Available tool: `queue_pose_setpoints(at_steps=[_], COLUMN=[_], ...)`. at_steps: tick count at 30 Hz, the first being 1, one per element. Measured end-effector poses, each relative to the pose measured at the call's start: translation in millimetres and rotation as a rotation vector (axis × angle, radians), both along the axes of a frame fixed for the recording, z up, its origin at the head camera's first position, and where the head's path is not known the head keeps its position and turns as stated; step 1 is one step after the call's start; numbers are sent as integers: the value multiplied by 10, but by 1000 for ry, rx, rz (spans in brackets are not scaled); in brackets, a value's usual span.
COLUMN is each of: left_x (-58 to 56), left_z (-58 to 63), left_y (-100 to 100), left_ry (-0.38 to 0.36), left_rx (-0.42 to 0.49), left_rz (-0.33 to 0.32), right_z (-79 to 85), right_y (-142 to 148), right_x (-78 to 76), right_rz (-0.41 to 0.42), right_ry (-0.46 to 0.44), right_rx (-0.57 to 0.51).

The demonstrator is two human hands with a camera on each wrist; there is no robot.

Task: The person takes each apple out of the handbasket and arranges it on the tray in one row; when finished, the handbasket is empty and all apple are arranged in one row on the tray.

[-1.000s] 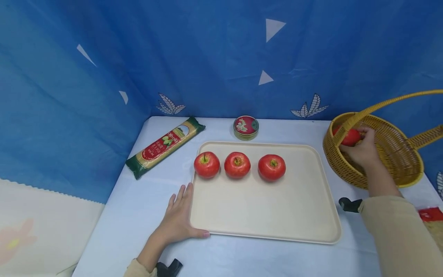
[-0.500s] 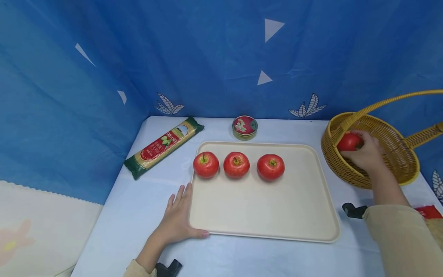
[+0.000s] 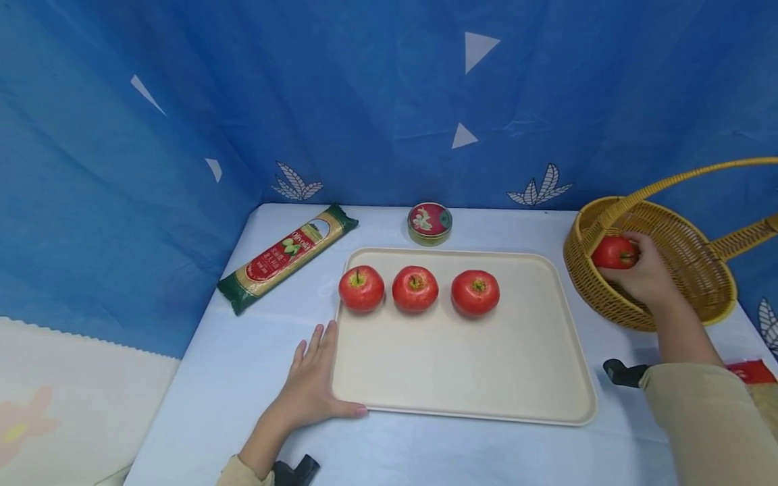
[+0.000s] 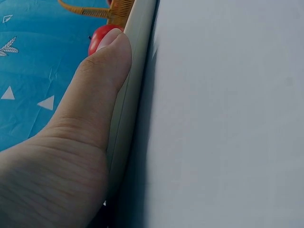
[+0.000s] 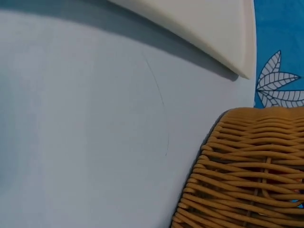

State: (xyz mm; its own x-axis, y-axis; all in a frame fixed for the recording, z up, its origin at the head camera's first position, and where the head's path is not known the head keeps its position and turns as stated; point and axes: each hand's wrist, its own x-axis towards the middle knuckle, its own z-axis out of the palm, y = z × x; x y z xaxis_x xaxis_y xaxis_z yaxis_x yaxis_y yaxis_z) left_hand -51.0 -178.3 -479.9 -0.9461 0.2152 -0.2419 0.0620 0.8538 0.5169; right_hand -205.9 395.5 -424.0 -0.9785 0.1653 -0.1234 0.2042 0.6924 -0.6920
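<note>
In the head view my right hand (image 3: 649, 273) reaches inside the yellow wicker basket (image 3: 580, 270) and grips a red apple (image 3: 612, 251), its stem facing right. That hand is out of sight in the right wrist view, where the basket's woven side fills the lower right corner. My left hand (image 3: 313, 388) rests at the near left corner of a cream tray (image 3: 474, 371), fingers spread along its left side and thumb along its front edge. Across the tray's back half stand three red apples: a left one (image 3: 361, 289), a middle one (image 3: 415, 289) and a right one (image 3: 475, 293).
A round tin (image 3: 429, 224) stands behind the tray. To the left lies a green and gold pasta packet (image 3: 288, 258). A red-topped bag (image 3: 754, 371) shows partly beyond my right sleeve. The basket's tall handle (image 3: 693, 174) arches above it. Blue cloth hangs behind the white table.
My right hand has shifted slightly nearer within the basket, and the apple it grips has turned so its stem shows. The left hand stays at the tray corner.
</note>
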Motion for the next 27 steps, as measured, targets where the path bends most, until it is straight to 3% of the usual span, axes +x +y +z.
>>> queue_pose_setpoints(at_steps=[9,14,19,27], left_x=[3,10,10,-1], left_z=[21,25,26,31], left_y=[9,1,-1,2], left_ry=[-17,-17,1,-19], left_rx=[0,-7,3,4], left_rz=[-1,0,0,-10], right_z=[188,306,409,646], right_y=[-133,-262,-391,-645], right_x=[120,295,475,812], right_rz=[-155,-265,-395,-401], right_ry=[77,120,152,254], right_rx=[102,145,119,130])
